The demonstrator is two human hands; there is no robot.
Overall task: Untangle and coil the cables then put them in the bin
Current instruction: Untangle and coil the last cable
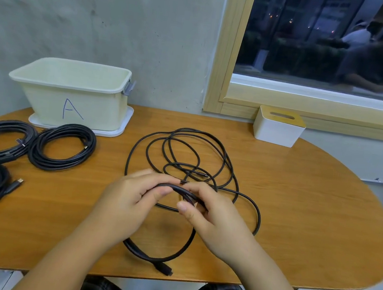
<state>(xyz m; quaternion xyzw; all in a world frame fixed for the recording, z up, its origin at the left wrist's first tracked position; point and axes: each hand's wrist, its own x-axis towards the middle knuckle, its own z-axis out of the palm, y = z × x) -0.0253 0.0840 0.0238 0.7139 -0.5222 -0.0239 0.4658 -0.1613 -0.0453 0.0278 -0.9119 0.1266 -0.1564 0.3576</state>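
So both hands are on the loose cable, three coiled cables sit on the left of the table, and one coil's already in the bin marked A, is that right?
Not quite. The head view shows no coil in the bin marked A; what shows of its inside is bare. The rest holds: the left hand and right hand both grip the loose cable, and three coiled cables sit on the left of the table.

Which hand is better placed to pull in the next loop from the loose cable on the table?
Probably the right hand: the loose cable trails off on its side, while the left hand grips the gathered turns.
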